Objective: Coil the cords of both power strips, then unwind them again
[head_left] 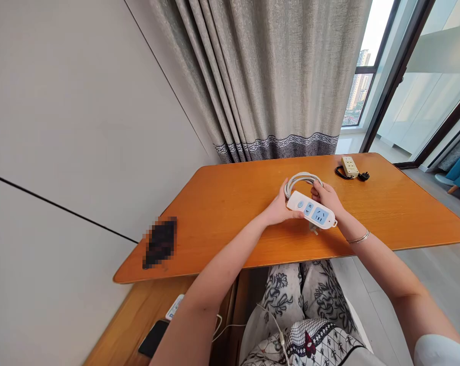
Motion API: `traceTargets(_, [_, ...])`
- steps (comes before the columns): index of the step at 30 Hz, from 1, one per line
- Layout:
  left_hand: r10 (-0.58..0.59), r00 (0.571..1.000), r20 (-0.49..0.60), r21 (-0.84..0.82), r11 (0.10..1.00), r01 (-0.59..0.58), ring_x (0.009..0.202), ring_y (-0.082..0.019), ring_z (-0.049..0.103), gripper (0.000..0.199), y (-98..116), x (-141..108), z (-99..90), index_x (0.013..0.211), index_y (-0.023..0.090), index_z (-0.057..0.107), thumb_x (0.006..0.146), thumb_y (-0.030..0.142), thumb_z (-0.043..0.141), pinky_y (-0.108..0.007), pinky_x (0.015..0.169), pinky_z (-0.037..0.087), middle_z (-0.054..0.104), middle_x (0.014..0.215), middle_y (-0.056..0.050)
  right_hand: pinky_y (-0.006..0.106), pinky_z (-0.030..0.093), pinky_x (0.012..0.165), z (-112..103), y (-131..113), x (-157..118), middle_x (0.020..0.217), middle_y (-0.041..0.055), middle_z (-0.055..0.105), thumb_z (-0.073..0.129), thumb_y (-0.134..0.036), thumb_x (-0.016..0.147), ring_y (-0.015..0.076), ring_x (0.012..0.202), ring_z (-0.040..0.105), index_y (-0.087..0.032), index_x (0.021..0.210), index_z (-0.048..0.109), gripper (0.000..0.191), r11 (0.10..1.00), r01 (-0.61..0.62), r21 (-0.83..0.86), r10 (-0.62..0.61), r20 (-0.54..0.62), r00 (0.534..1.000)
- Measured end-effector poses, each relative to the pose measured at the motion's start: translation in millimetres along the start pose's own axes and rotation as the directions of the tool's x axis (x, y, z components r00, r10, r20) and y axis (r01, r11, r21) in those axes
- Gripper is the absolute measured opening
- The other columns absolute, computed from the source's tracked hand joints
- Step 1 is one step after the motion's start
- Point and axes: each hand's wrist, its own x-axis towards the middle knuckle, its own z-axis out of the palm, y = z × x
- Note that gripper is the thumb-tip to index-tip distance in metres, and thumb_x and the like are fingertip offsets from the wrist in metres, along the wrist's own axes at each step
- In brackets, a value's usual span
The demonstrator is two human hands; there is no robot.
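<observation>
A white power strip (312, 209) with pale blue socket panels is held over the near part of the table, tilted down to the right. My left hand (282, 207) grips its left end, thumb along the lower edge. Behind the strip its grey-white cord (301, 176) is bundled in a loop. The fingers of my right hand (325, 195) are closed around the right side of that loop. Below the strip, its plug (313, 229) shows in part.
At the table's (222, 213) far right lies a small cream power strip (349, 166) with a black cord and plug (363, 176). A blurred dark item (160, 243) is at the left. A black phone (153, 338) rests on a lower wooden surface. A curtain (283, 76) hangs behind.
</observation>
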Motion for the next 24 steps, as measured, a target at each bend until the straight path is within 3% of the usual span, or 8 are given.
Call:
traceTargets(4, [0.04,0.997,-0.065,-0.14,0.989,-0.049,0.128,-0.031,0.052,0.102,-7,-1,19.6,0.131,0.02,0.046,0.043,0.033,0.096,-0.039,0.109,0.041,0.057,0.133,-0.014,0.028,0.043,0.052,-2,-2,5,0.057,-0.003,0.046,0.051,-0.065,0.087,0.0137,0.05,0.045,-0.022,0.077,0.051,0.044,0.98,-0.194,0.035,0.193,0.032,0.981])
traceTargets(8, [-0.03,0.99,-0.14,-0.264,0.964,-0.008,0.114,-0.027,0.059,0.077,-14,6,26.5,0.111,0.021,0.052,0.049,0.035,0.094,-0.038,0.101,0.046,0.064,0.118,-0.009,0.039,0.055,0.069,-2,0,1,0.075,0.0107,0.067,0.027,-0.07,0.093,0.027,0.078,0.067,-0.016,0.1,0.061,0.063,0.931,-0.309,0.194,0.292,0.112,0.95])
traceTargets(12, [0.091,0.955,-0.283,-0.19,0.97,-0.149,0.116,-0.025,0.059,0.076,-26,12,25.0,0.114,0.023,0.05,0.052,0.033,0.092,-0.036,0.103,0.045,0.064,0.12,-0.008,0.048,0.056,0.084,-4,12,-16,0.099,0.019,0.072,0.03,-0.069,0.092,0.0328,0.102,0.068,-0.011,0.114,0.061,0.069,0.867,-0.288,0.407,0.227,0.192,0.955])
traceTargets(16, [0.253,0.898,-0.36,-0.01,0.962,-0.275,0.125,-0.026,0.056,0.091,-43,11,30.3,0.129,0.022,0.043,0.053,0.036,0.091,-0.037,0.11,0.04,0.059,0.131,-0.011,0.051,0.057,0.084,-2,34,-29,0.109,0.0133,0.073,0.049,-0.063,0.09,0.0308,0.103,0.068,-0.019,0.117,0.059,0.053,0.796,-0.25,0.551,0.164,0.202,0.966])
traceTargets(18, [0.303,0.87,-0.388,0.041,0.949,-0.313,0.13,-0.027,0.053,0.098,-51,9,38.1,0.136,0.022,0.039,0.055,0.038,0.091,-0.038,0.113,0.037,0.053,0.14,-0.014,0.044,0.06,0.077,0,45,-29,0.102,0.0079,0.074,0.061,-0.058,0.086,0.0259,0.092,0.07,-0.022,0.11,0.059,0.043,0.807,-0.193,0.558,0.173,0.089,0.981])
traceTargets(21, [0.312,0.851,-0.422,0.053,0.946,-0.321,0.14,-0.027,0.045,0.104,-62,6,50.1,0.14,0.024,0.034,0.054,0.034,0.091,-0.037,0.118,0.033,0.044,0.15,-0.014,0.03,0.059,0.067,0,58,-23,0.088,-0.0005,0.07,0.077,-0.048,0.077,0.017,0.078,0.068,-0.024,0.1,0.054,0.04,0.87,0.016,0.492,0.112,-0.228,0.967])
traceTargets(24, [0.137,0.909,-0.393,-0.137,0.969,-0.205,0.133,-0.024,0.052,0.086,-68,7,53.1,0.134,0.026,0.041,0.063,0.039,0.087,-0.036,0.112,0.041,0.054,0.141,-0.01,0.022,0.056,0.059,-12,61,-18,0.085,-0.0051,0.066,0.081,-0.047,0.071,0.0119,0.072,0.066,-0.026,0.102,0.05,0.049,0.925,0.107,0.366,0.044,-0.381,0.923])
